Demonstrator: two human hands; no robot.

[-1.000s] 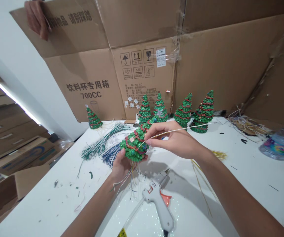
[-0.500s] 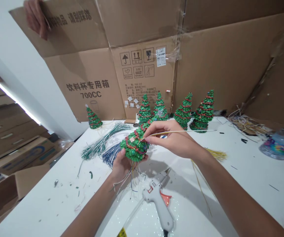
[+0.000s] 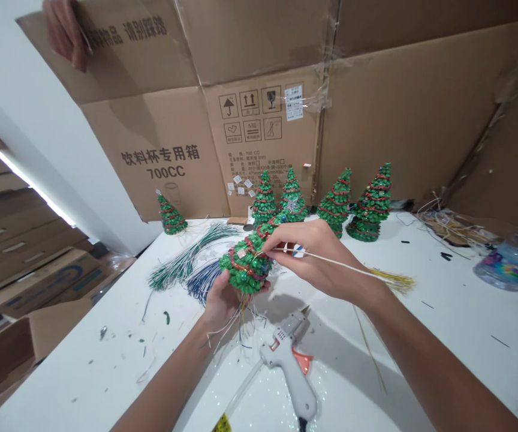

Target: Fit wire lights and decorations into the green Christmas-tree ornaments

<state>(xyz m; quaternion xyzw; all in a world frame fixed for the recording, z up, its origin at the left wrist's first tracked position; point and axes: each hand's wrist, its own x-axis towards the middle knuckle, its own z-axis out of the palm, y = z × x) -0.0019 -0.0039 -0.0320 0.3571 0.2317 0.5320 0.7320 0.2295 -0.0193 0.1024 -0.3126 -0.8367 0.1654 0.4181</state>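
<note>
My left hand (image 3: 222,299) is wrapped round the base of a small green Christmas tree (image 3: 243,267) with red garland, which tilts to the upper right. White, yellow and blue wires (image 3: 241,327) hang from its underside. With thumb and fingertips pinched at the tree's right side, my right hand (image 3: 306,255) holds a thin white wire (image 3: 340,263), whose long end trails back over the wrist. The wire's near tip is hard to make out among the branches. Below the hands lies a white glue gun (image 3: 291,366) with a red trigger.
Several similar trees (image 3: 369,207) stand at the back against a cardboard wall (image 3: 259,48). Green wires (image 3: 191,255), blue wires (image 3: 200,281) and yellow wires (image 3: 391,279) lie on the white table (image 3: 119,360). A plastic bottle (image 3: 511,259) is at right; another person's hand (image 3: 65,33) grips the cardboard.
The wire's long free end has swung down and now lies across my right hand and wrist. My right hand has shifted slightly. My left hand and the tree are almost unmoved.
</note>
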